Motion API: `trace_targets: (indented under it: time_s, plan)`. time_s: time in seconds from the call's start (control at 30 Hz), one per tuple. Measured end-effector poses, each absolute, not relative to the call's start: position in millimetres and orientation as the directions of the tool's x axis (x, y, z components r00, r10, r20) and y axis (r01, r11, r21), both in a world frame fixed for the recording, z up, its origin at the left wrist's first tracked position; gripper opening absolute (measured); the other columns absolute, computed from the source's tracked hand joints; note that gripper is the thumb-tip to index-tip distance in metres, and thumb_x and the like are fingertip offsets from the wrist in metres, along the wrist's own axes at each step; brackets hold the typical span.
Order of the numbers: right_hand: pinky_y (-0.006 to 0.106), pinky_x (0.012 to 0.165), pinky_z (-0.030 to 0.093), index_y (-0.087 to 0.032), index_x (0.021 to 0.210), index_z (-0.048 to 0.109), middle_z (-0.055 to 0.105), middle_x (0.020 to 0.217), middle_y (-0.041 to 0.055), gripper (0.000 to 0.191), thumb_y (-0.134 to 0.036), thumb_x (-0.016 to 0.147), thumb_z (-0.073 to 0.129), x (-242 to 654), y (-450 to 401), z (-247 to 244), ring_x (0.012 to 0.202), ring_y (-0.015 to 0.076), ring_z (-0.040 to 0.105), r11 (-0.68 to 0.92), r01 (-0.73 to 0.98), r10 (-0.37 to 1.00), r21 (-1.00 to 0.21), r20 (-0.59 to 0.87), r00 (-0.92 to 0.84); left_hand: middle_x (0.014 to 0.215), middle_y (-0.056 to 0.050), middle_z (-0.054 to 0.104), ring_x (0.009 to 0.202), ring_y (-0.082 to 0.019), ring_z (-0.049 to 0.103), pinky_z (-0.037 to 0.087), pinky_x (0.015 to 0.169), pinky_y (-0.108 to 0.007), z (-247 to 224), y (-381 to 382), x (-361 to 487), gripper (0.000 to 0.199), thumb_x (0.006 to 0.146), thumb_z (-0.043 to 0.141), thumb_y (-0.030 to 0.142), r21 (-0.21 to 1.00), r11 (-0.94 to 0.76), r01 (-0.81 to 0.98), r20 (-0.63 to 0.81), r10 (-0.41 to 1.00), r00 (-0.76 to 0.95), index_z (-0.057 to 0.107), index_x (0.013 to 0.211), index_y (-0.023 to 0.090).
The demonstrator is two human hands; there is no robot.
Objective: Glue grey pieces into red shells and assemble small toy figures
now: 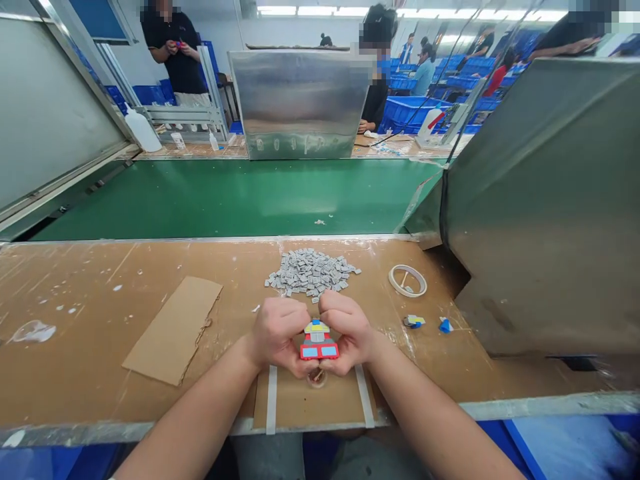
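Between my two hands is a small toy robot torso [319, 351], red and grey with light-blue window panels and a yellow and blue top. My left hand [281, 333] grips its left side with the fingers curled in. From the other side my right hand [347, 332] holds it the same way, thumbs close together under its lower edge. Just beyond my knuckles lies a heap of small grey plastic pieces [313, 272]. Below the hands a small round clear dish [317, 379] is partly hidden on a taped cardboard sheet [320, 408].
A torn cardboard piece [175, 330] lies at left. On the right are a tape roll [391, 283], a small grey-yellow part [414, 321] and a blue bit [445, 325]. A metal panel [540, 207] bounds the right; a green conveyor belt [250, 200] runs beyond the table.
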State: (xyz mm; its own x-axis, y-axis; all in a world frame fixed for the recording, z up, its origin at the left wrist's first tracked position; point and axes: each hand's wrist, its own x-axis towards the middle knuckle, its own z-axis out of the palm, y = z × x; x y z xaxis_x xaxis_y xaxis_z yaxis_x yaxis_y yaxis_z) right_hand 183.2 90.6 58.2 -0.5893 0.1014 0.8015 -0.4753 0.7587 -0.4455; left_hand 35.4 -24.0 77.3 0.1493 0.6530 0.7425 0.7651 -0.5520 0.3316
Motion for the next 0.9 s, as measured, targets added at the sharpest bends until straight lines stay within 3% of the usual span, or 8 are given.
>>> trace_targets:
  time_s: [0.33,0.53,0.67,0.8,0.9]
  plan:
    - [0.029,0.059,0.026,-0.025,0.069,0.031,0.032,0.065,-0.0061,0.069,-0.088,0.087,0.051,163.0,110.0,31.3,0.061,0.0122,0.031,0.651,-0.280,0.300,-0.705,0.578,-0.759,0.052,0.003,0.041,0.047,-0.011,0.036,0.026,0.049,-0.028,59.3,-6.1,19.9,0.067,0.105,0.030,0.070,0.422,-0.444,0.790,0.677,0.734,0.051,0.041,0.062,0.021]
    - [0.028,0.061,0.026,-0.023,0.066,0.033,0.034,0.065,-0.0066,0.065,-0.080,0.085,0.060,156.7,115.8,26.4,0.063,0.0112,0.032,0.616,-0.240,0.348,-0.751,0.532,-0.772,0.054,0.001,0.049,0.048,-0.011,0.045,0.032,0.049,-0.025,54.3,-4.2,15.2,0.070,0.104,0.031,0.072,0.492,-0.392,0.777,0.616,0.787,0.007,0.047,0.061,0.019]
    - [0.028,0.062,0.026,-0.023,0.065,0.033,0.033,0.065,-0.0069,0.068,-0.083,0.081,0.061,154.0,119.2,25.9,0.064,0.0114,0.032,0.598,-0.195,0.351,-0.777,0.472,-0.809,0.051,0.000,0.051,0.046,-0.012,0.048,0.035,0.046,-0.024,54.7,-4.8,13.7,0.072,0.101,0.035,0.074,0.526,-0.363,0.769,0.595,0.803,-0.029,0.049,0.058,0.019]
    - [0.027,0.065,0.028,-0.022,0.067,0.035,0.033,0.067,-0.0072,0.068,-0.081,0.083,0.066,153.5,119.0,28.7,0.069,0.0110,0.034,0.588,-0.148,0.330,-0.795,0.402,-0.854,0.059,-0.003,0.065,0.050,-0.016,0.060,0.047,0.046,-0.025,44.7,-3.6,0.1,0.069,0.098,0.042,0.075,0.577,-0.330,0.748,0.540,0.841,-0.045,0.061,0.063,0.019]
    - [0.025,0.067,0.029,-0.022,0.068,0.032,0.029,0.071,-0.0073,0.066,-0.070,0.088,0.072,154.6,117.3,34.6,0.073,0.0098,0.033,0.553,-0.118,0.350,-0.825,0.359,-0.865,0.065,-0.005,0.072,0.057,-0.021,0.068,0.054,0.050,-0.027,25.3,1.5,-22.5,0.066,0.094,0.047,0.078,0.558,-0.341,0.757,0.605,0.791,-0.089,0.070,0.073,0.020]
